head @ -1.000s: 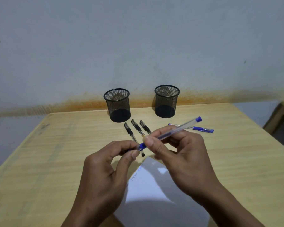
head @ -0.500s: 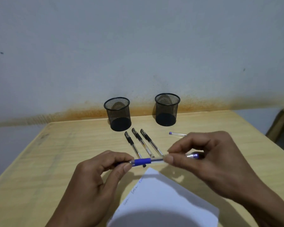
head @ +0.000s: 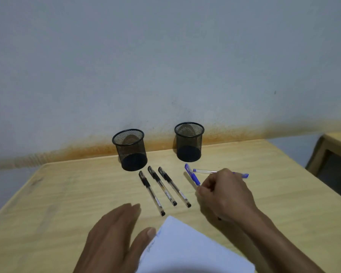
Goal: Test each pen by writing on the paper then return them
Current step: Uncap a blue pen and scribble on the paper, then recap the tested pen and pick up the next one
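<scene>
A person's right hand [head: 225, 196] pinches a capped blue pen [head: 192, 176] between thumb and curled fingers, the pen's cap end pointing away from the hand toward the right mesh cup [head: 189, 141], while the left hand [head: 114, 235] lies with fingers straight and relaxed, palm down, its thumb touching the near corner of the paper [head: 187, 251]. By the look of it, the step in hand is returning a tested pen: the blue pen is low over the wooden worktop [head: 67, 194], just beside a second blue pen [head: 205, 171] that lies crosswise beyond the right hand's knuckles. Whether the held pen already touches the worktop cannot be told. Three black pens [head: 162, 187] lie side by side between the two hands and farther out, in front of the left mesh cup [head: 130, 149]. Faint writing shows on the paper next to the left thumb. The next move probably calls for letting go of the blue pen beside its mate, then reaching leftward to one of the black pens without knocking the row. The right wrist is bent inward, forearm coming in from the lower right; the left forearm enters from the bottom edge.
</scene>
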